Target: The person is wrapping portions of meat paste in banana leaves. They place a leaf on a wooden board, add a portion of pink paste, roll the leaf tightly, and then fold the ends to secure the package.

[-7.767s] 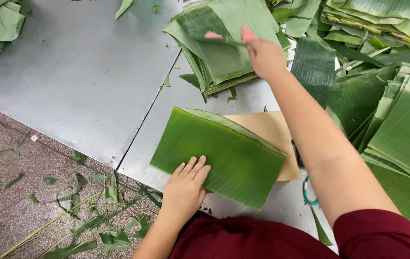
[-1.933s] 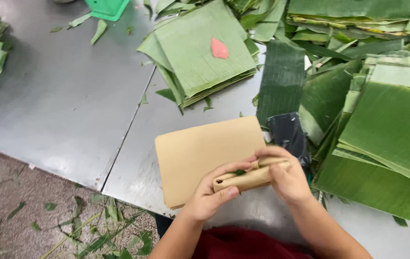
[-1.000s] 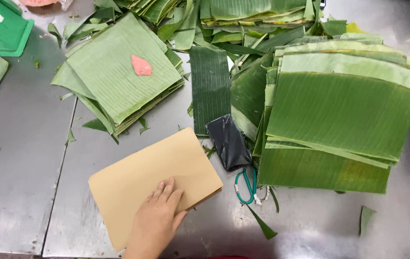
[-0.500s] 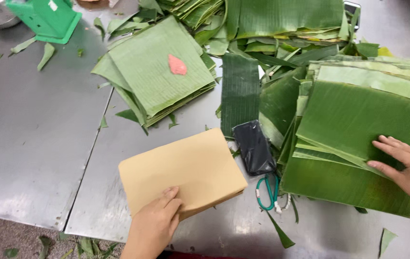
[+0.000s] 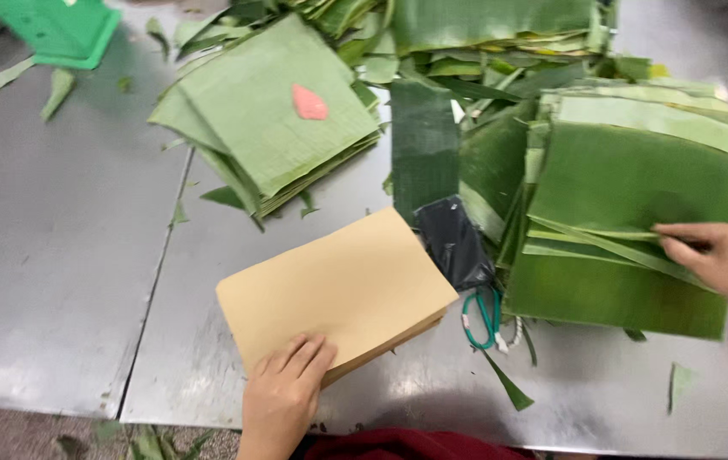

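Observation:
My left hand (image 5: 283,393) lies flat on the near corner of a tan cardboard sheet (image 5: 338,285) on the metal table (image 5: 57,281). My right hand (image 5: 717,260) rests at the right on a stack of dark green banana leaves (image 5: 636,213), fingers slipped under the edge of the top leaf. A pile of cut pale green leaf squares (image 5: 266,119) sits further back, with a small pink piece (image 5: 308,102) on top.
A black pouch (image 5: 453,243) and teal-handled scissors (image 5: 483,315) lie between the cardboard and the leaf stack. A green plastic box (image 5: 61,30) stands at the back left. More leaves (image 5: 483,21) are heaped at the back. Leaf scraps dot the table.
The view has shifted right. My right hand has come onto the leaf stack and slid its fingers under the top leaf. My left hand stays on the cardboard.

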